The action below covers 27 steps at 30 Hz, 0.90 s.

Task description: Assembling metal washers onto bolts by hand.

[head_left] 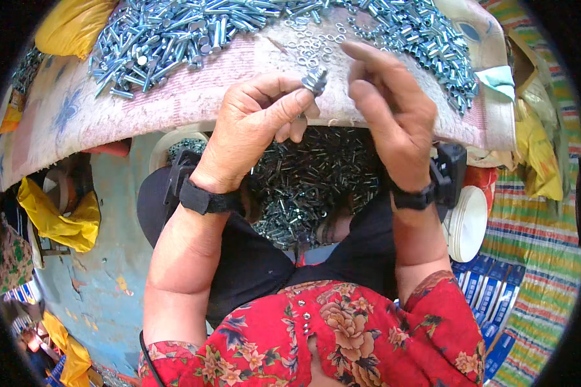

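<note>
Between the thumb and index finger of my left hand (255,122) is a short, shiny metal bolt (314,80), held above the front edge of the cloth-covered table (174,113). Whether other parts sit on the bolt is too small to tell. Just to its right hovers my right hand (397,106), slightly blurred, its thumb and fingers apart with nothing visible in them. Beyond the hands, a scatter of small ring washers (303,42) lies on the cloth. Loose long bolts (168,39) are heaped to the left, and short metal sleeves (426,45) to the right.
Below the table edge, between my knees, lies a large heap of metal fasteners (303,174). A white bucket (467,222) stands by my right leg, near blue-and-white boxes (493,290). Yellow bags (65,213) lie at the left; a striped mat (535,258) covers the right floor.
</note>
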Tool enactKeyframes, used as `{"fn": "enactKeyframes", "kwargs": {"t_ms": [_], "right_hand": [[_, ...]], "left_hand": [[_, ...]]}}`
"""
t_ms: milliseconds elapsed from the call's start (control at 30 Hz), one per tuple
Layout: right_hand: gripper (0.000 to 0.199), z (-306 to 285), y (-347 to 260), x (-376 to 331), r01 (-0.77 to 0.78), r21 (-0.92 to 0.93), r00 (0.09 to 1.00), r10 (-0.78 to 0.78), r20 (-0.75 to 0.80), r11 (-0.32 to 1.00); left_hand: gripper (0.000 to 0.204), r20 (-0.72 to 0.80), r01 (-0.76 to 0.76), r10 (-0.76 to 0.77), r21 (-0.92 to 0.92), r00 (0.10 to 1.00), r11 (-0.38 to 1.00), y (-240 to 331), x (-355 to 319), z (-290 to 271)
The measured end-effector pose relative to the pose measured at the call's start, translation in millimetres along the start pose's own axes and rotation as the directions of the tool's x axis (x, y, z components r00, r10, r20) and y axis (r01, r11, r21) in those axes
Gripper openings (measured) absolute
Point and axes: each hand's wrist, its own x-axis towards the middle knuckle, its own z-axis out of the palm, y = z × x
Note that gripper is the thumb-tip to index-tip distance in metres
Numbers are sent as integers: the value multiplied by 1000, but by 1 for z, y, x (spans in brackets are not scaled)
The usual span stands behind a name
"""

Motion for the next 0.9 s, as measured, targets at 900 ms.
{"fn": "enactKeyframes", "kwargs": {"t_ms": [900], "right_hand": [[16, 33, 159, 135, 491, -731, 871, -233, 433, 475]], "left_hand": [[20, -56, 82, -68, 305, 996, 949, -6, 4, -3]]}}
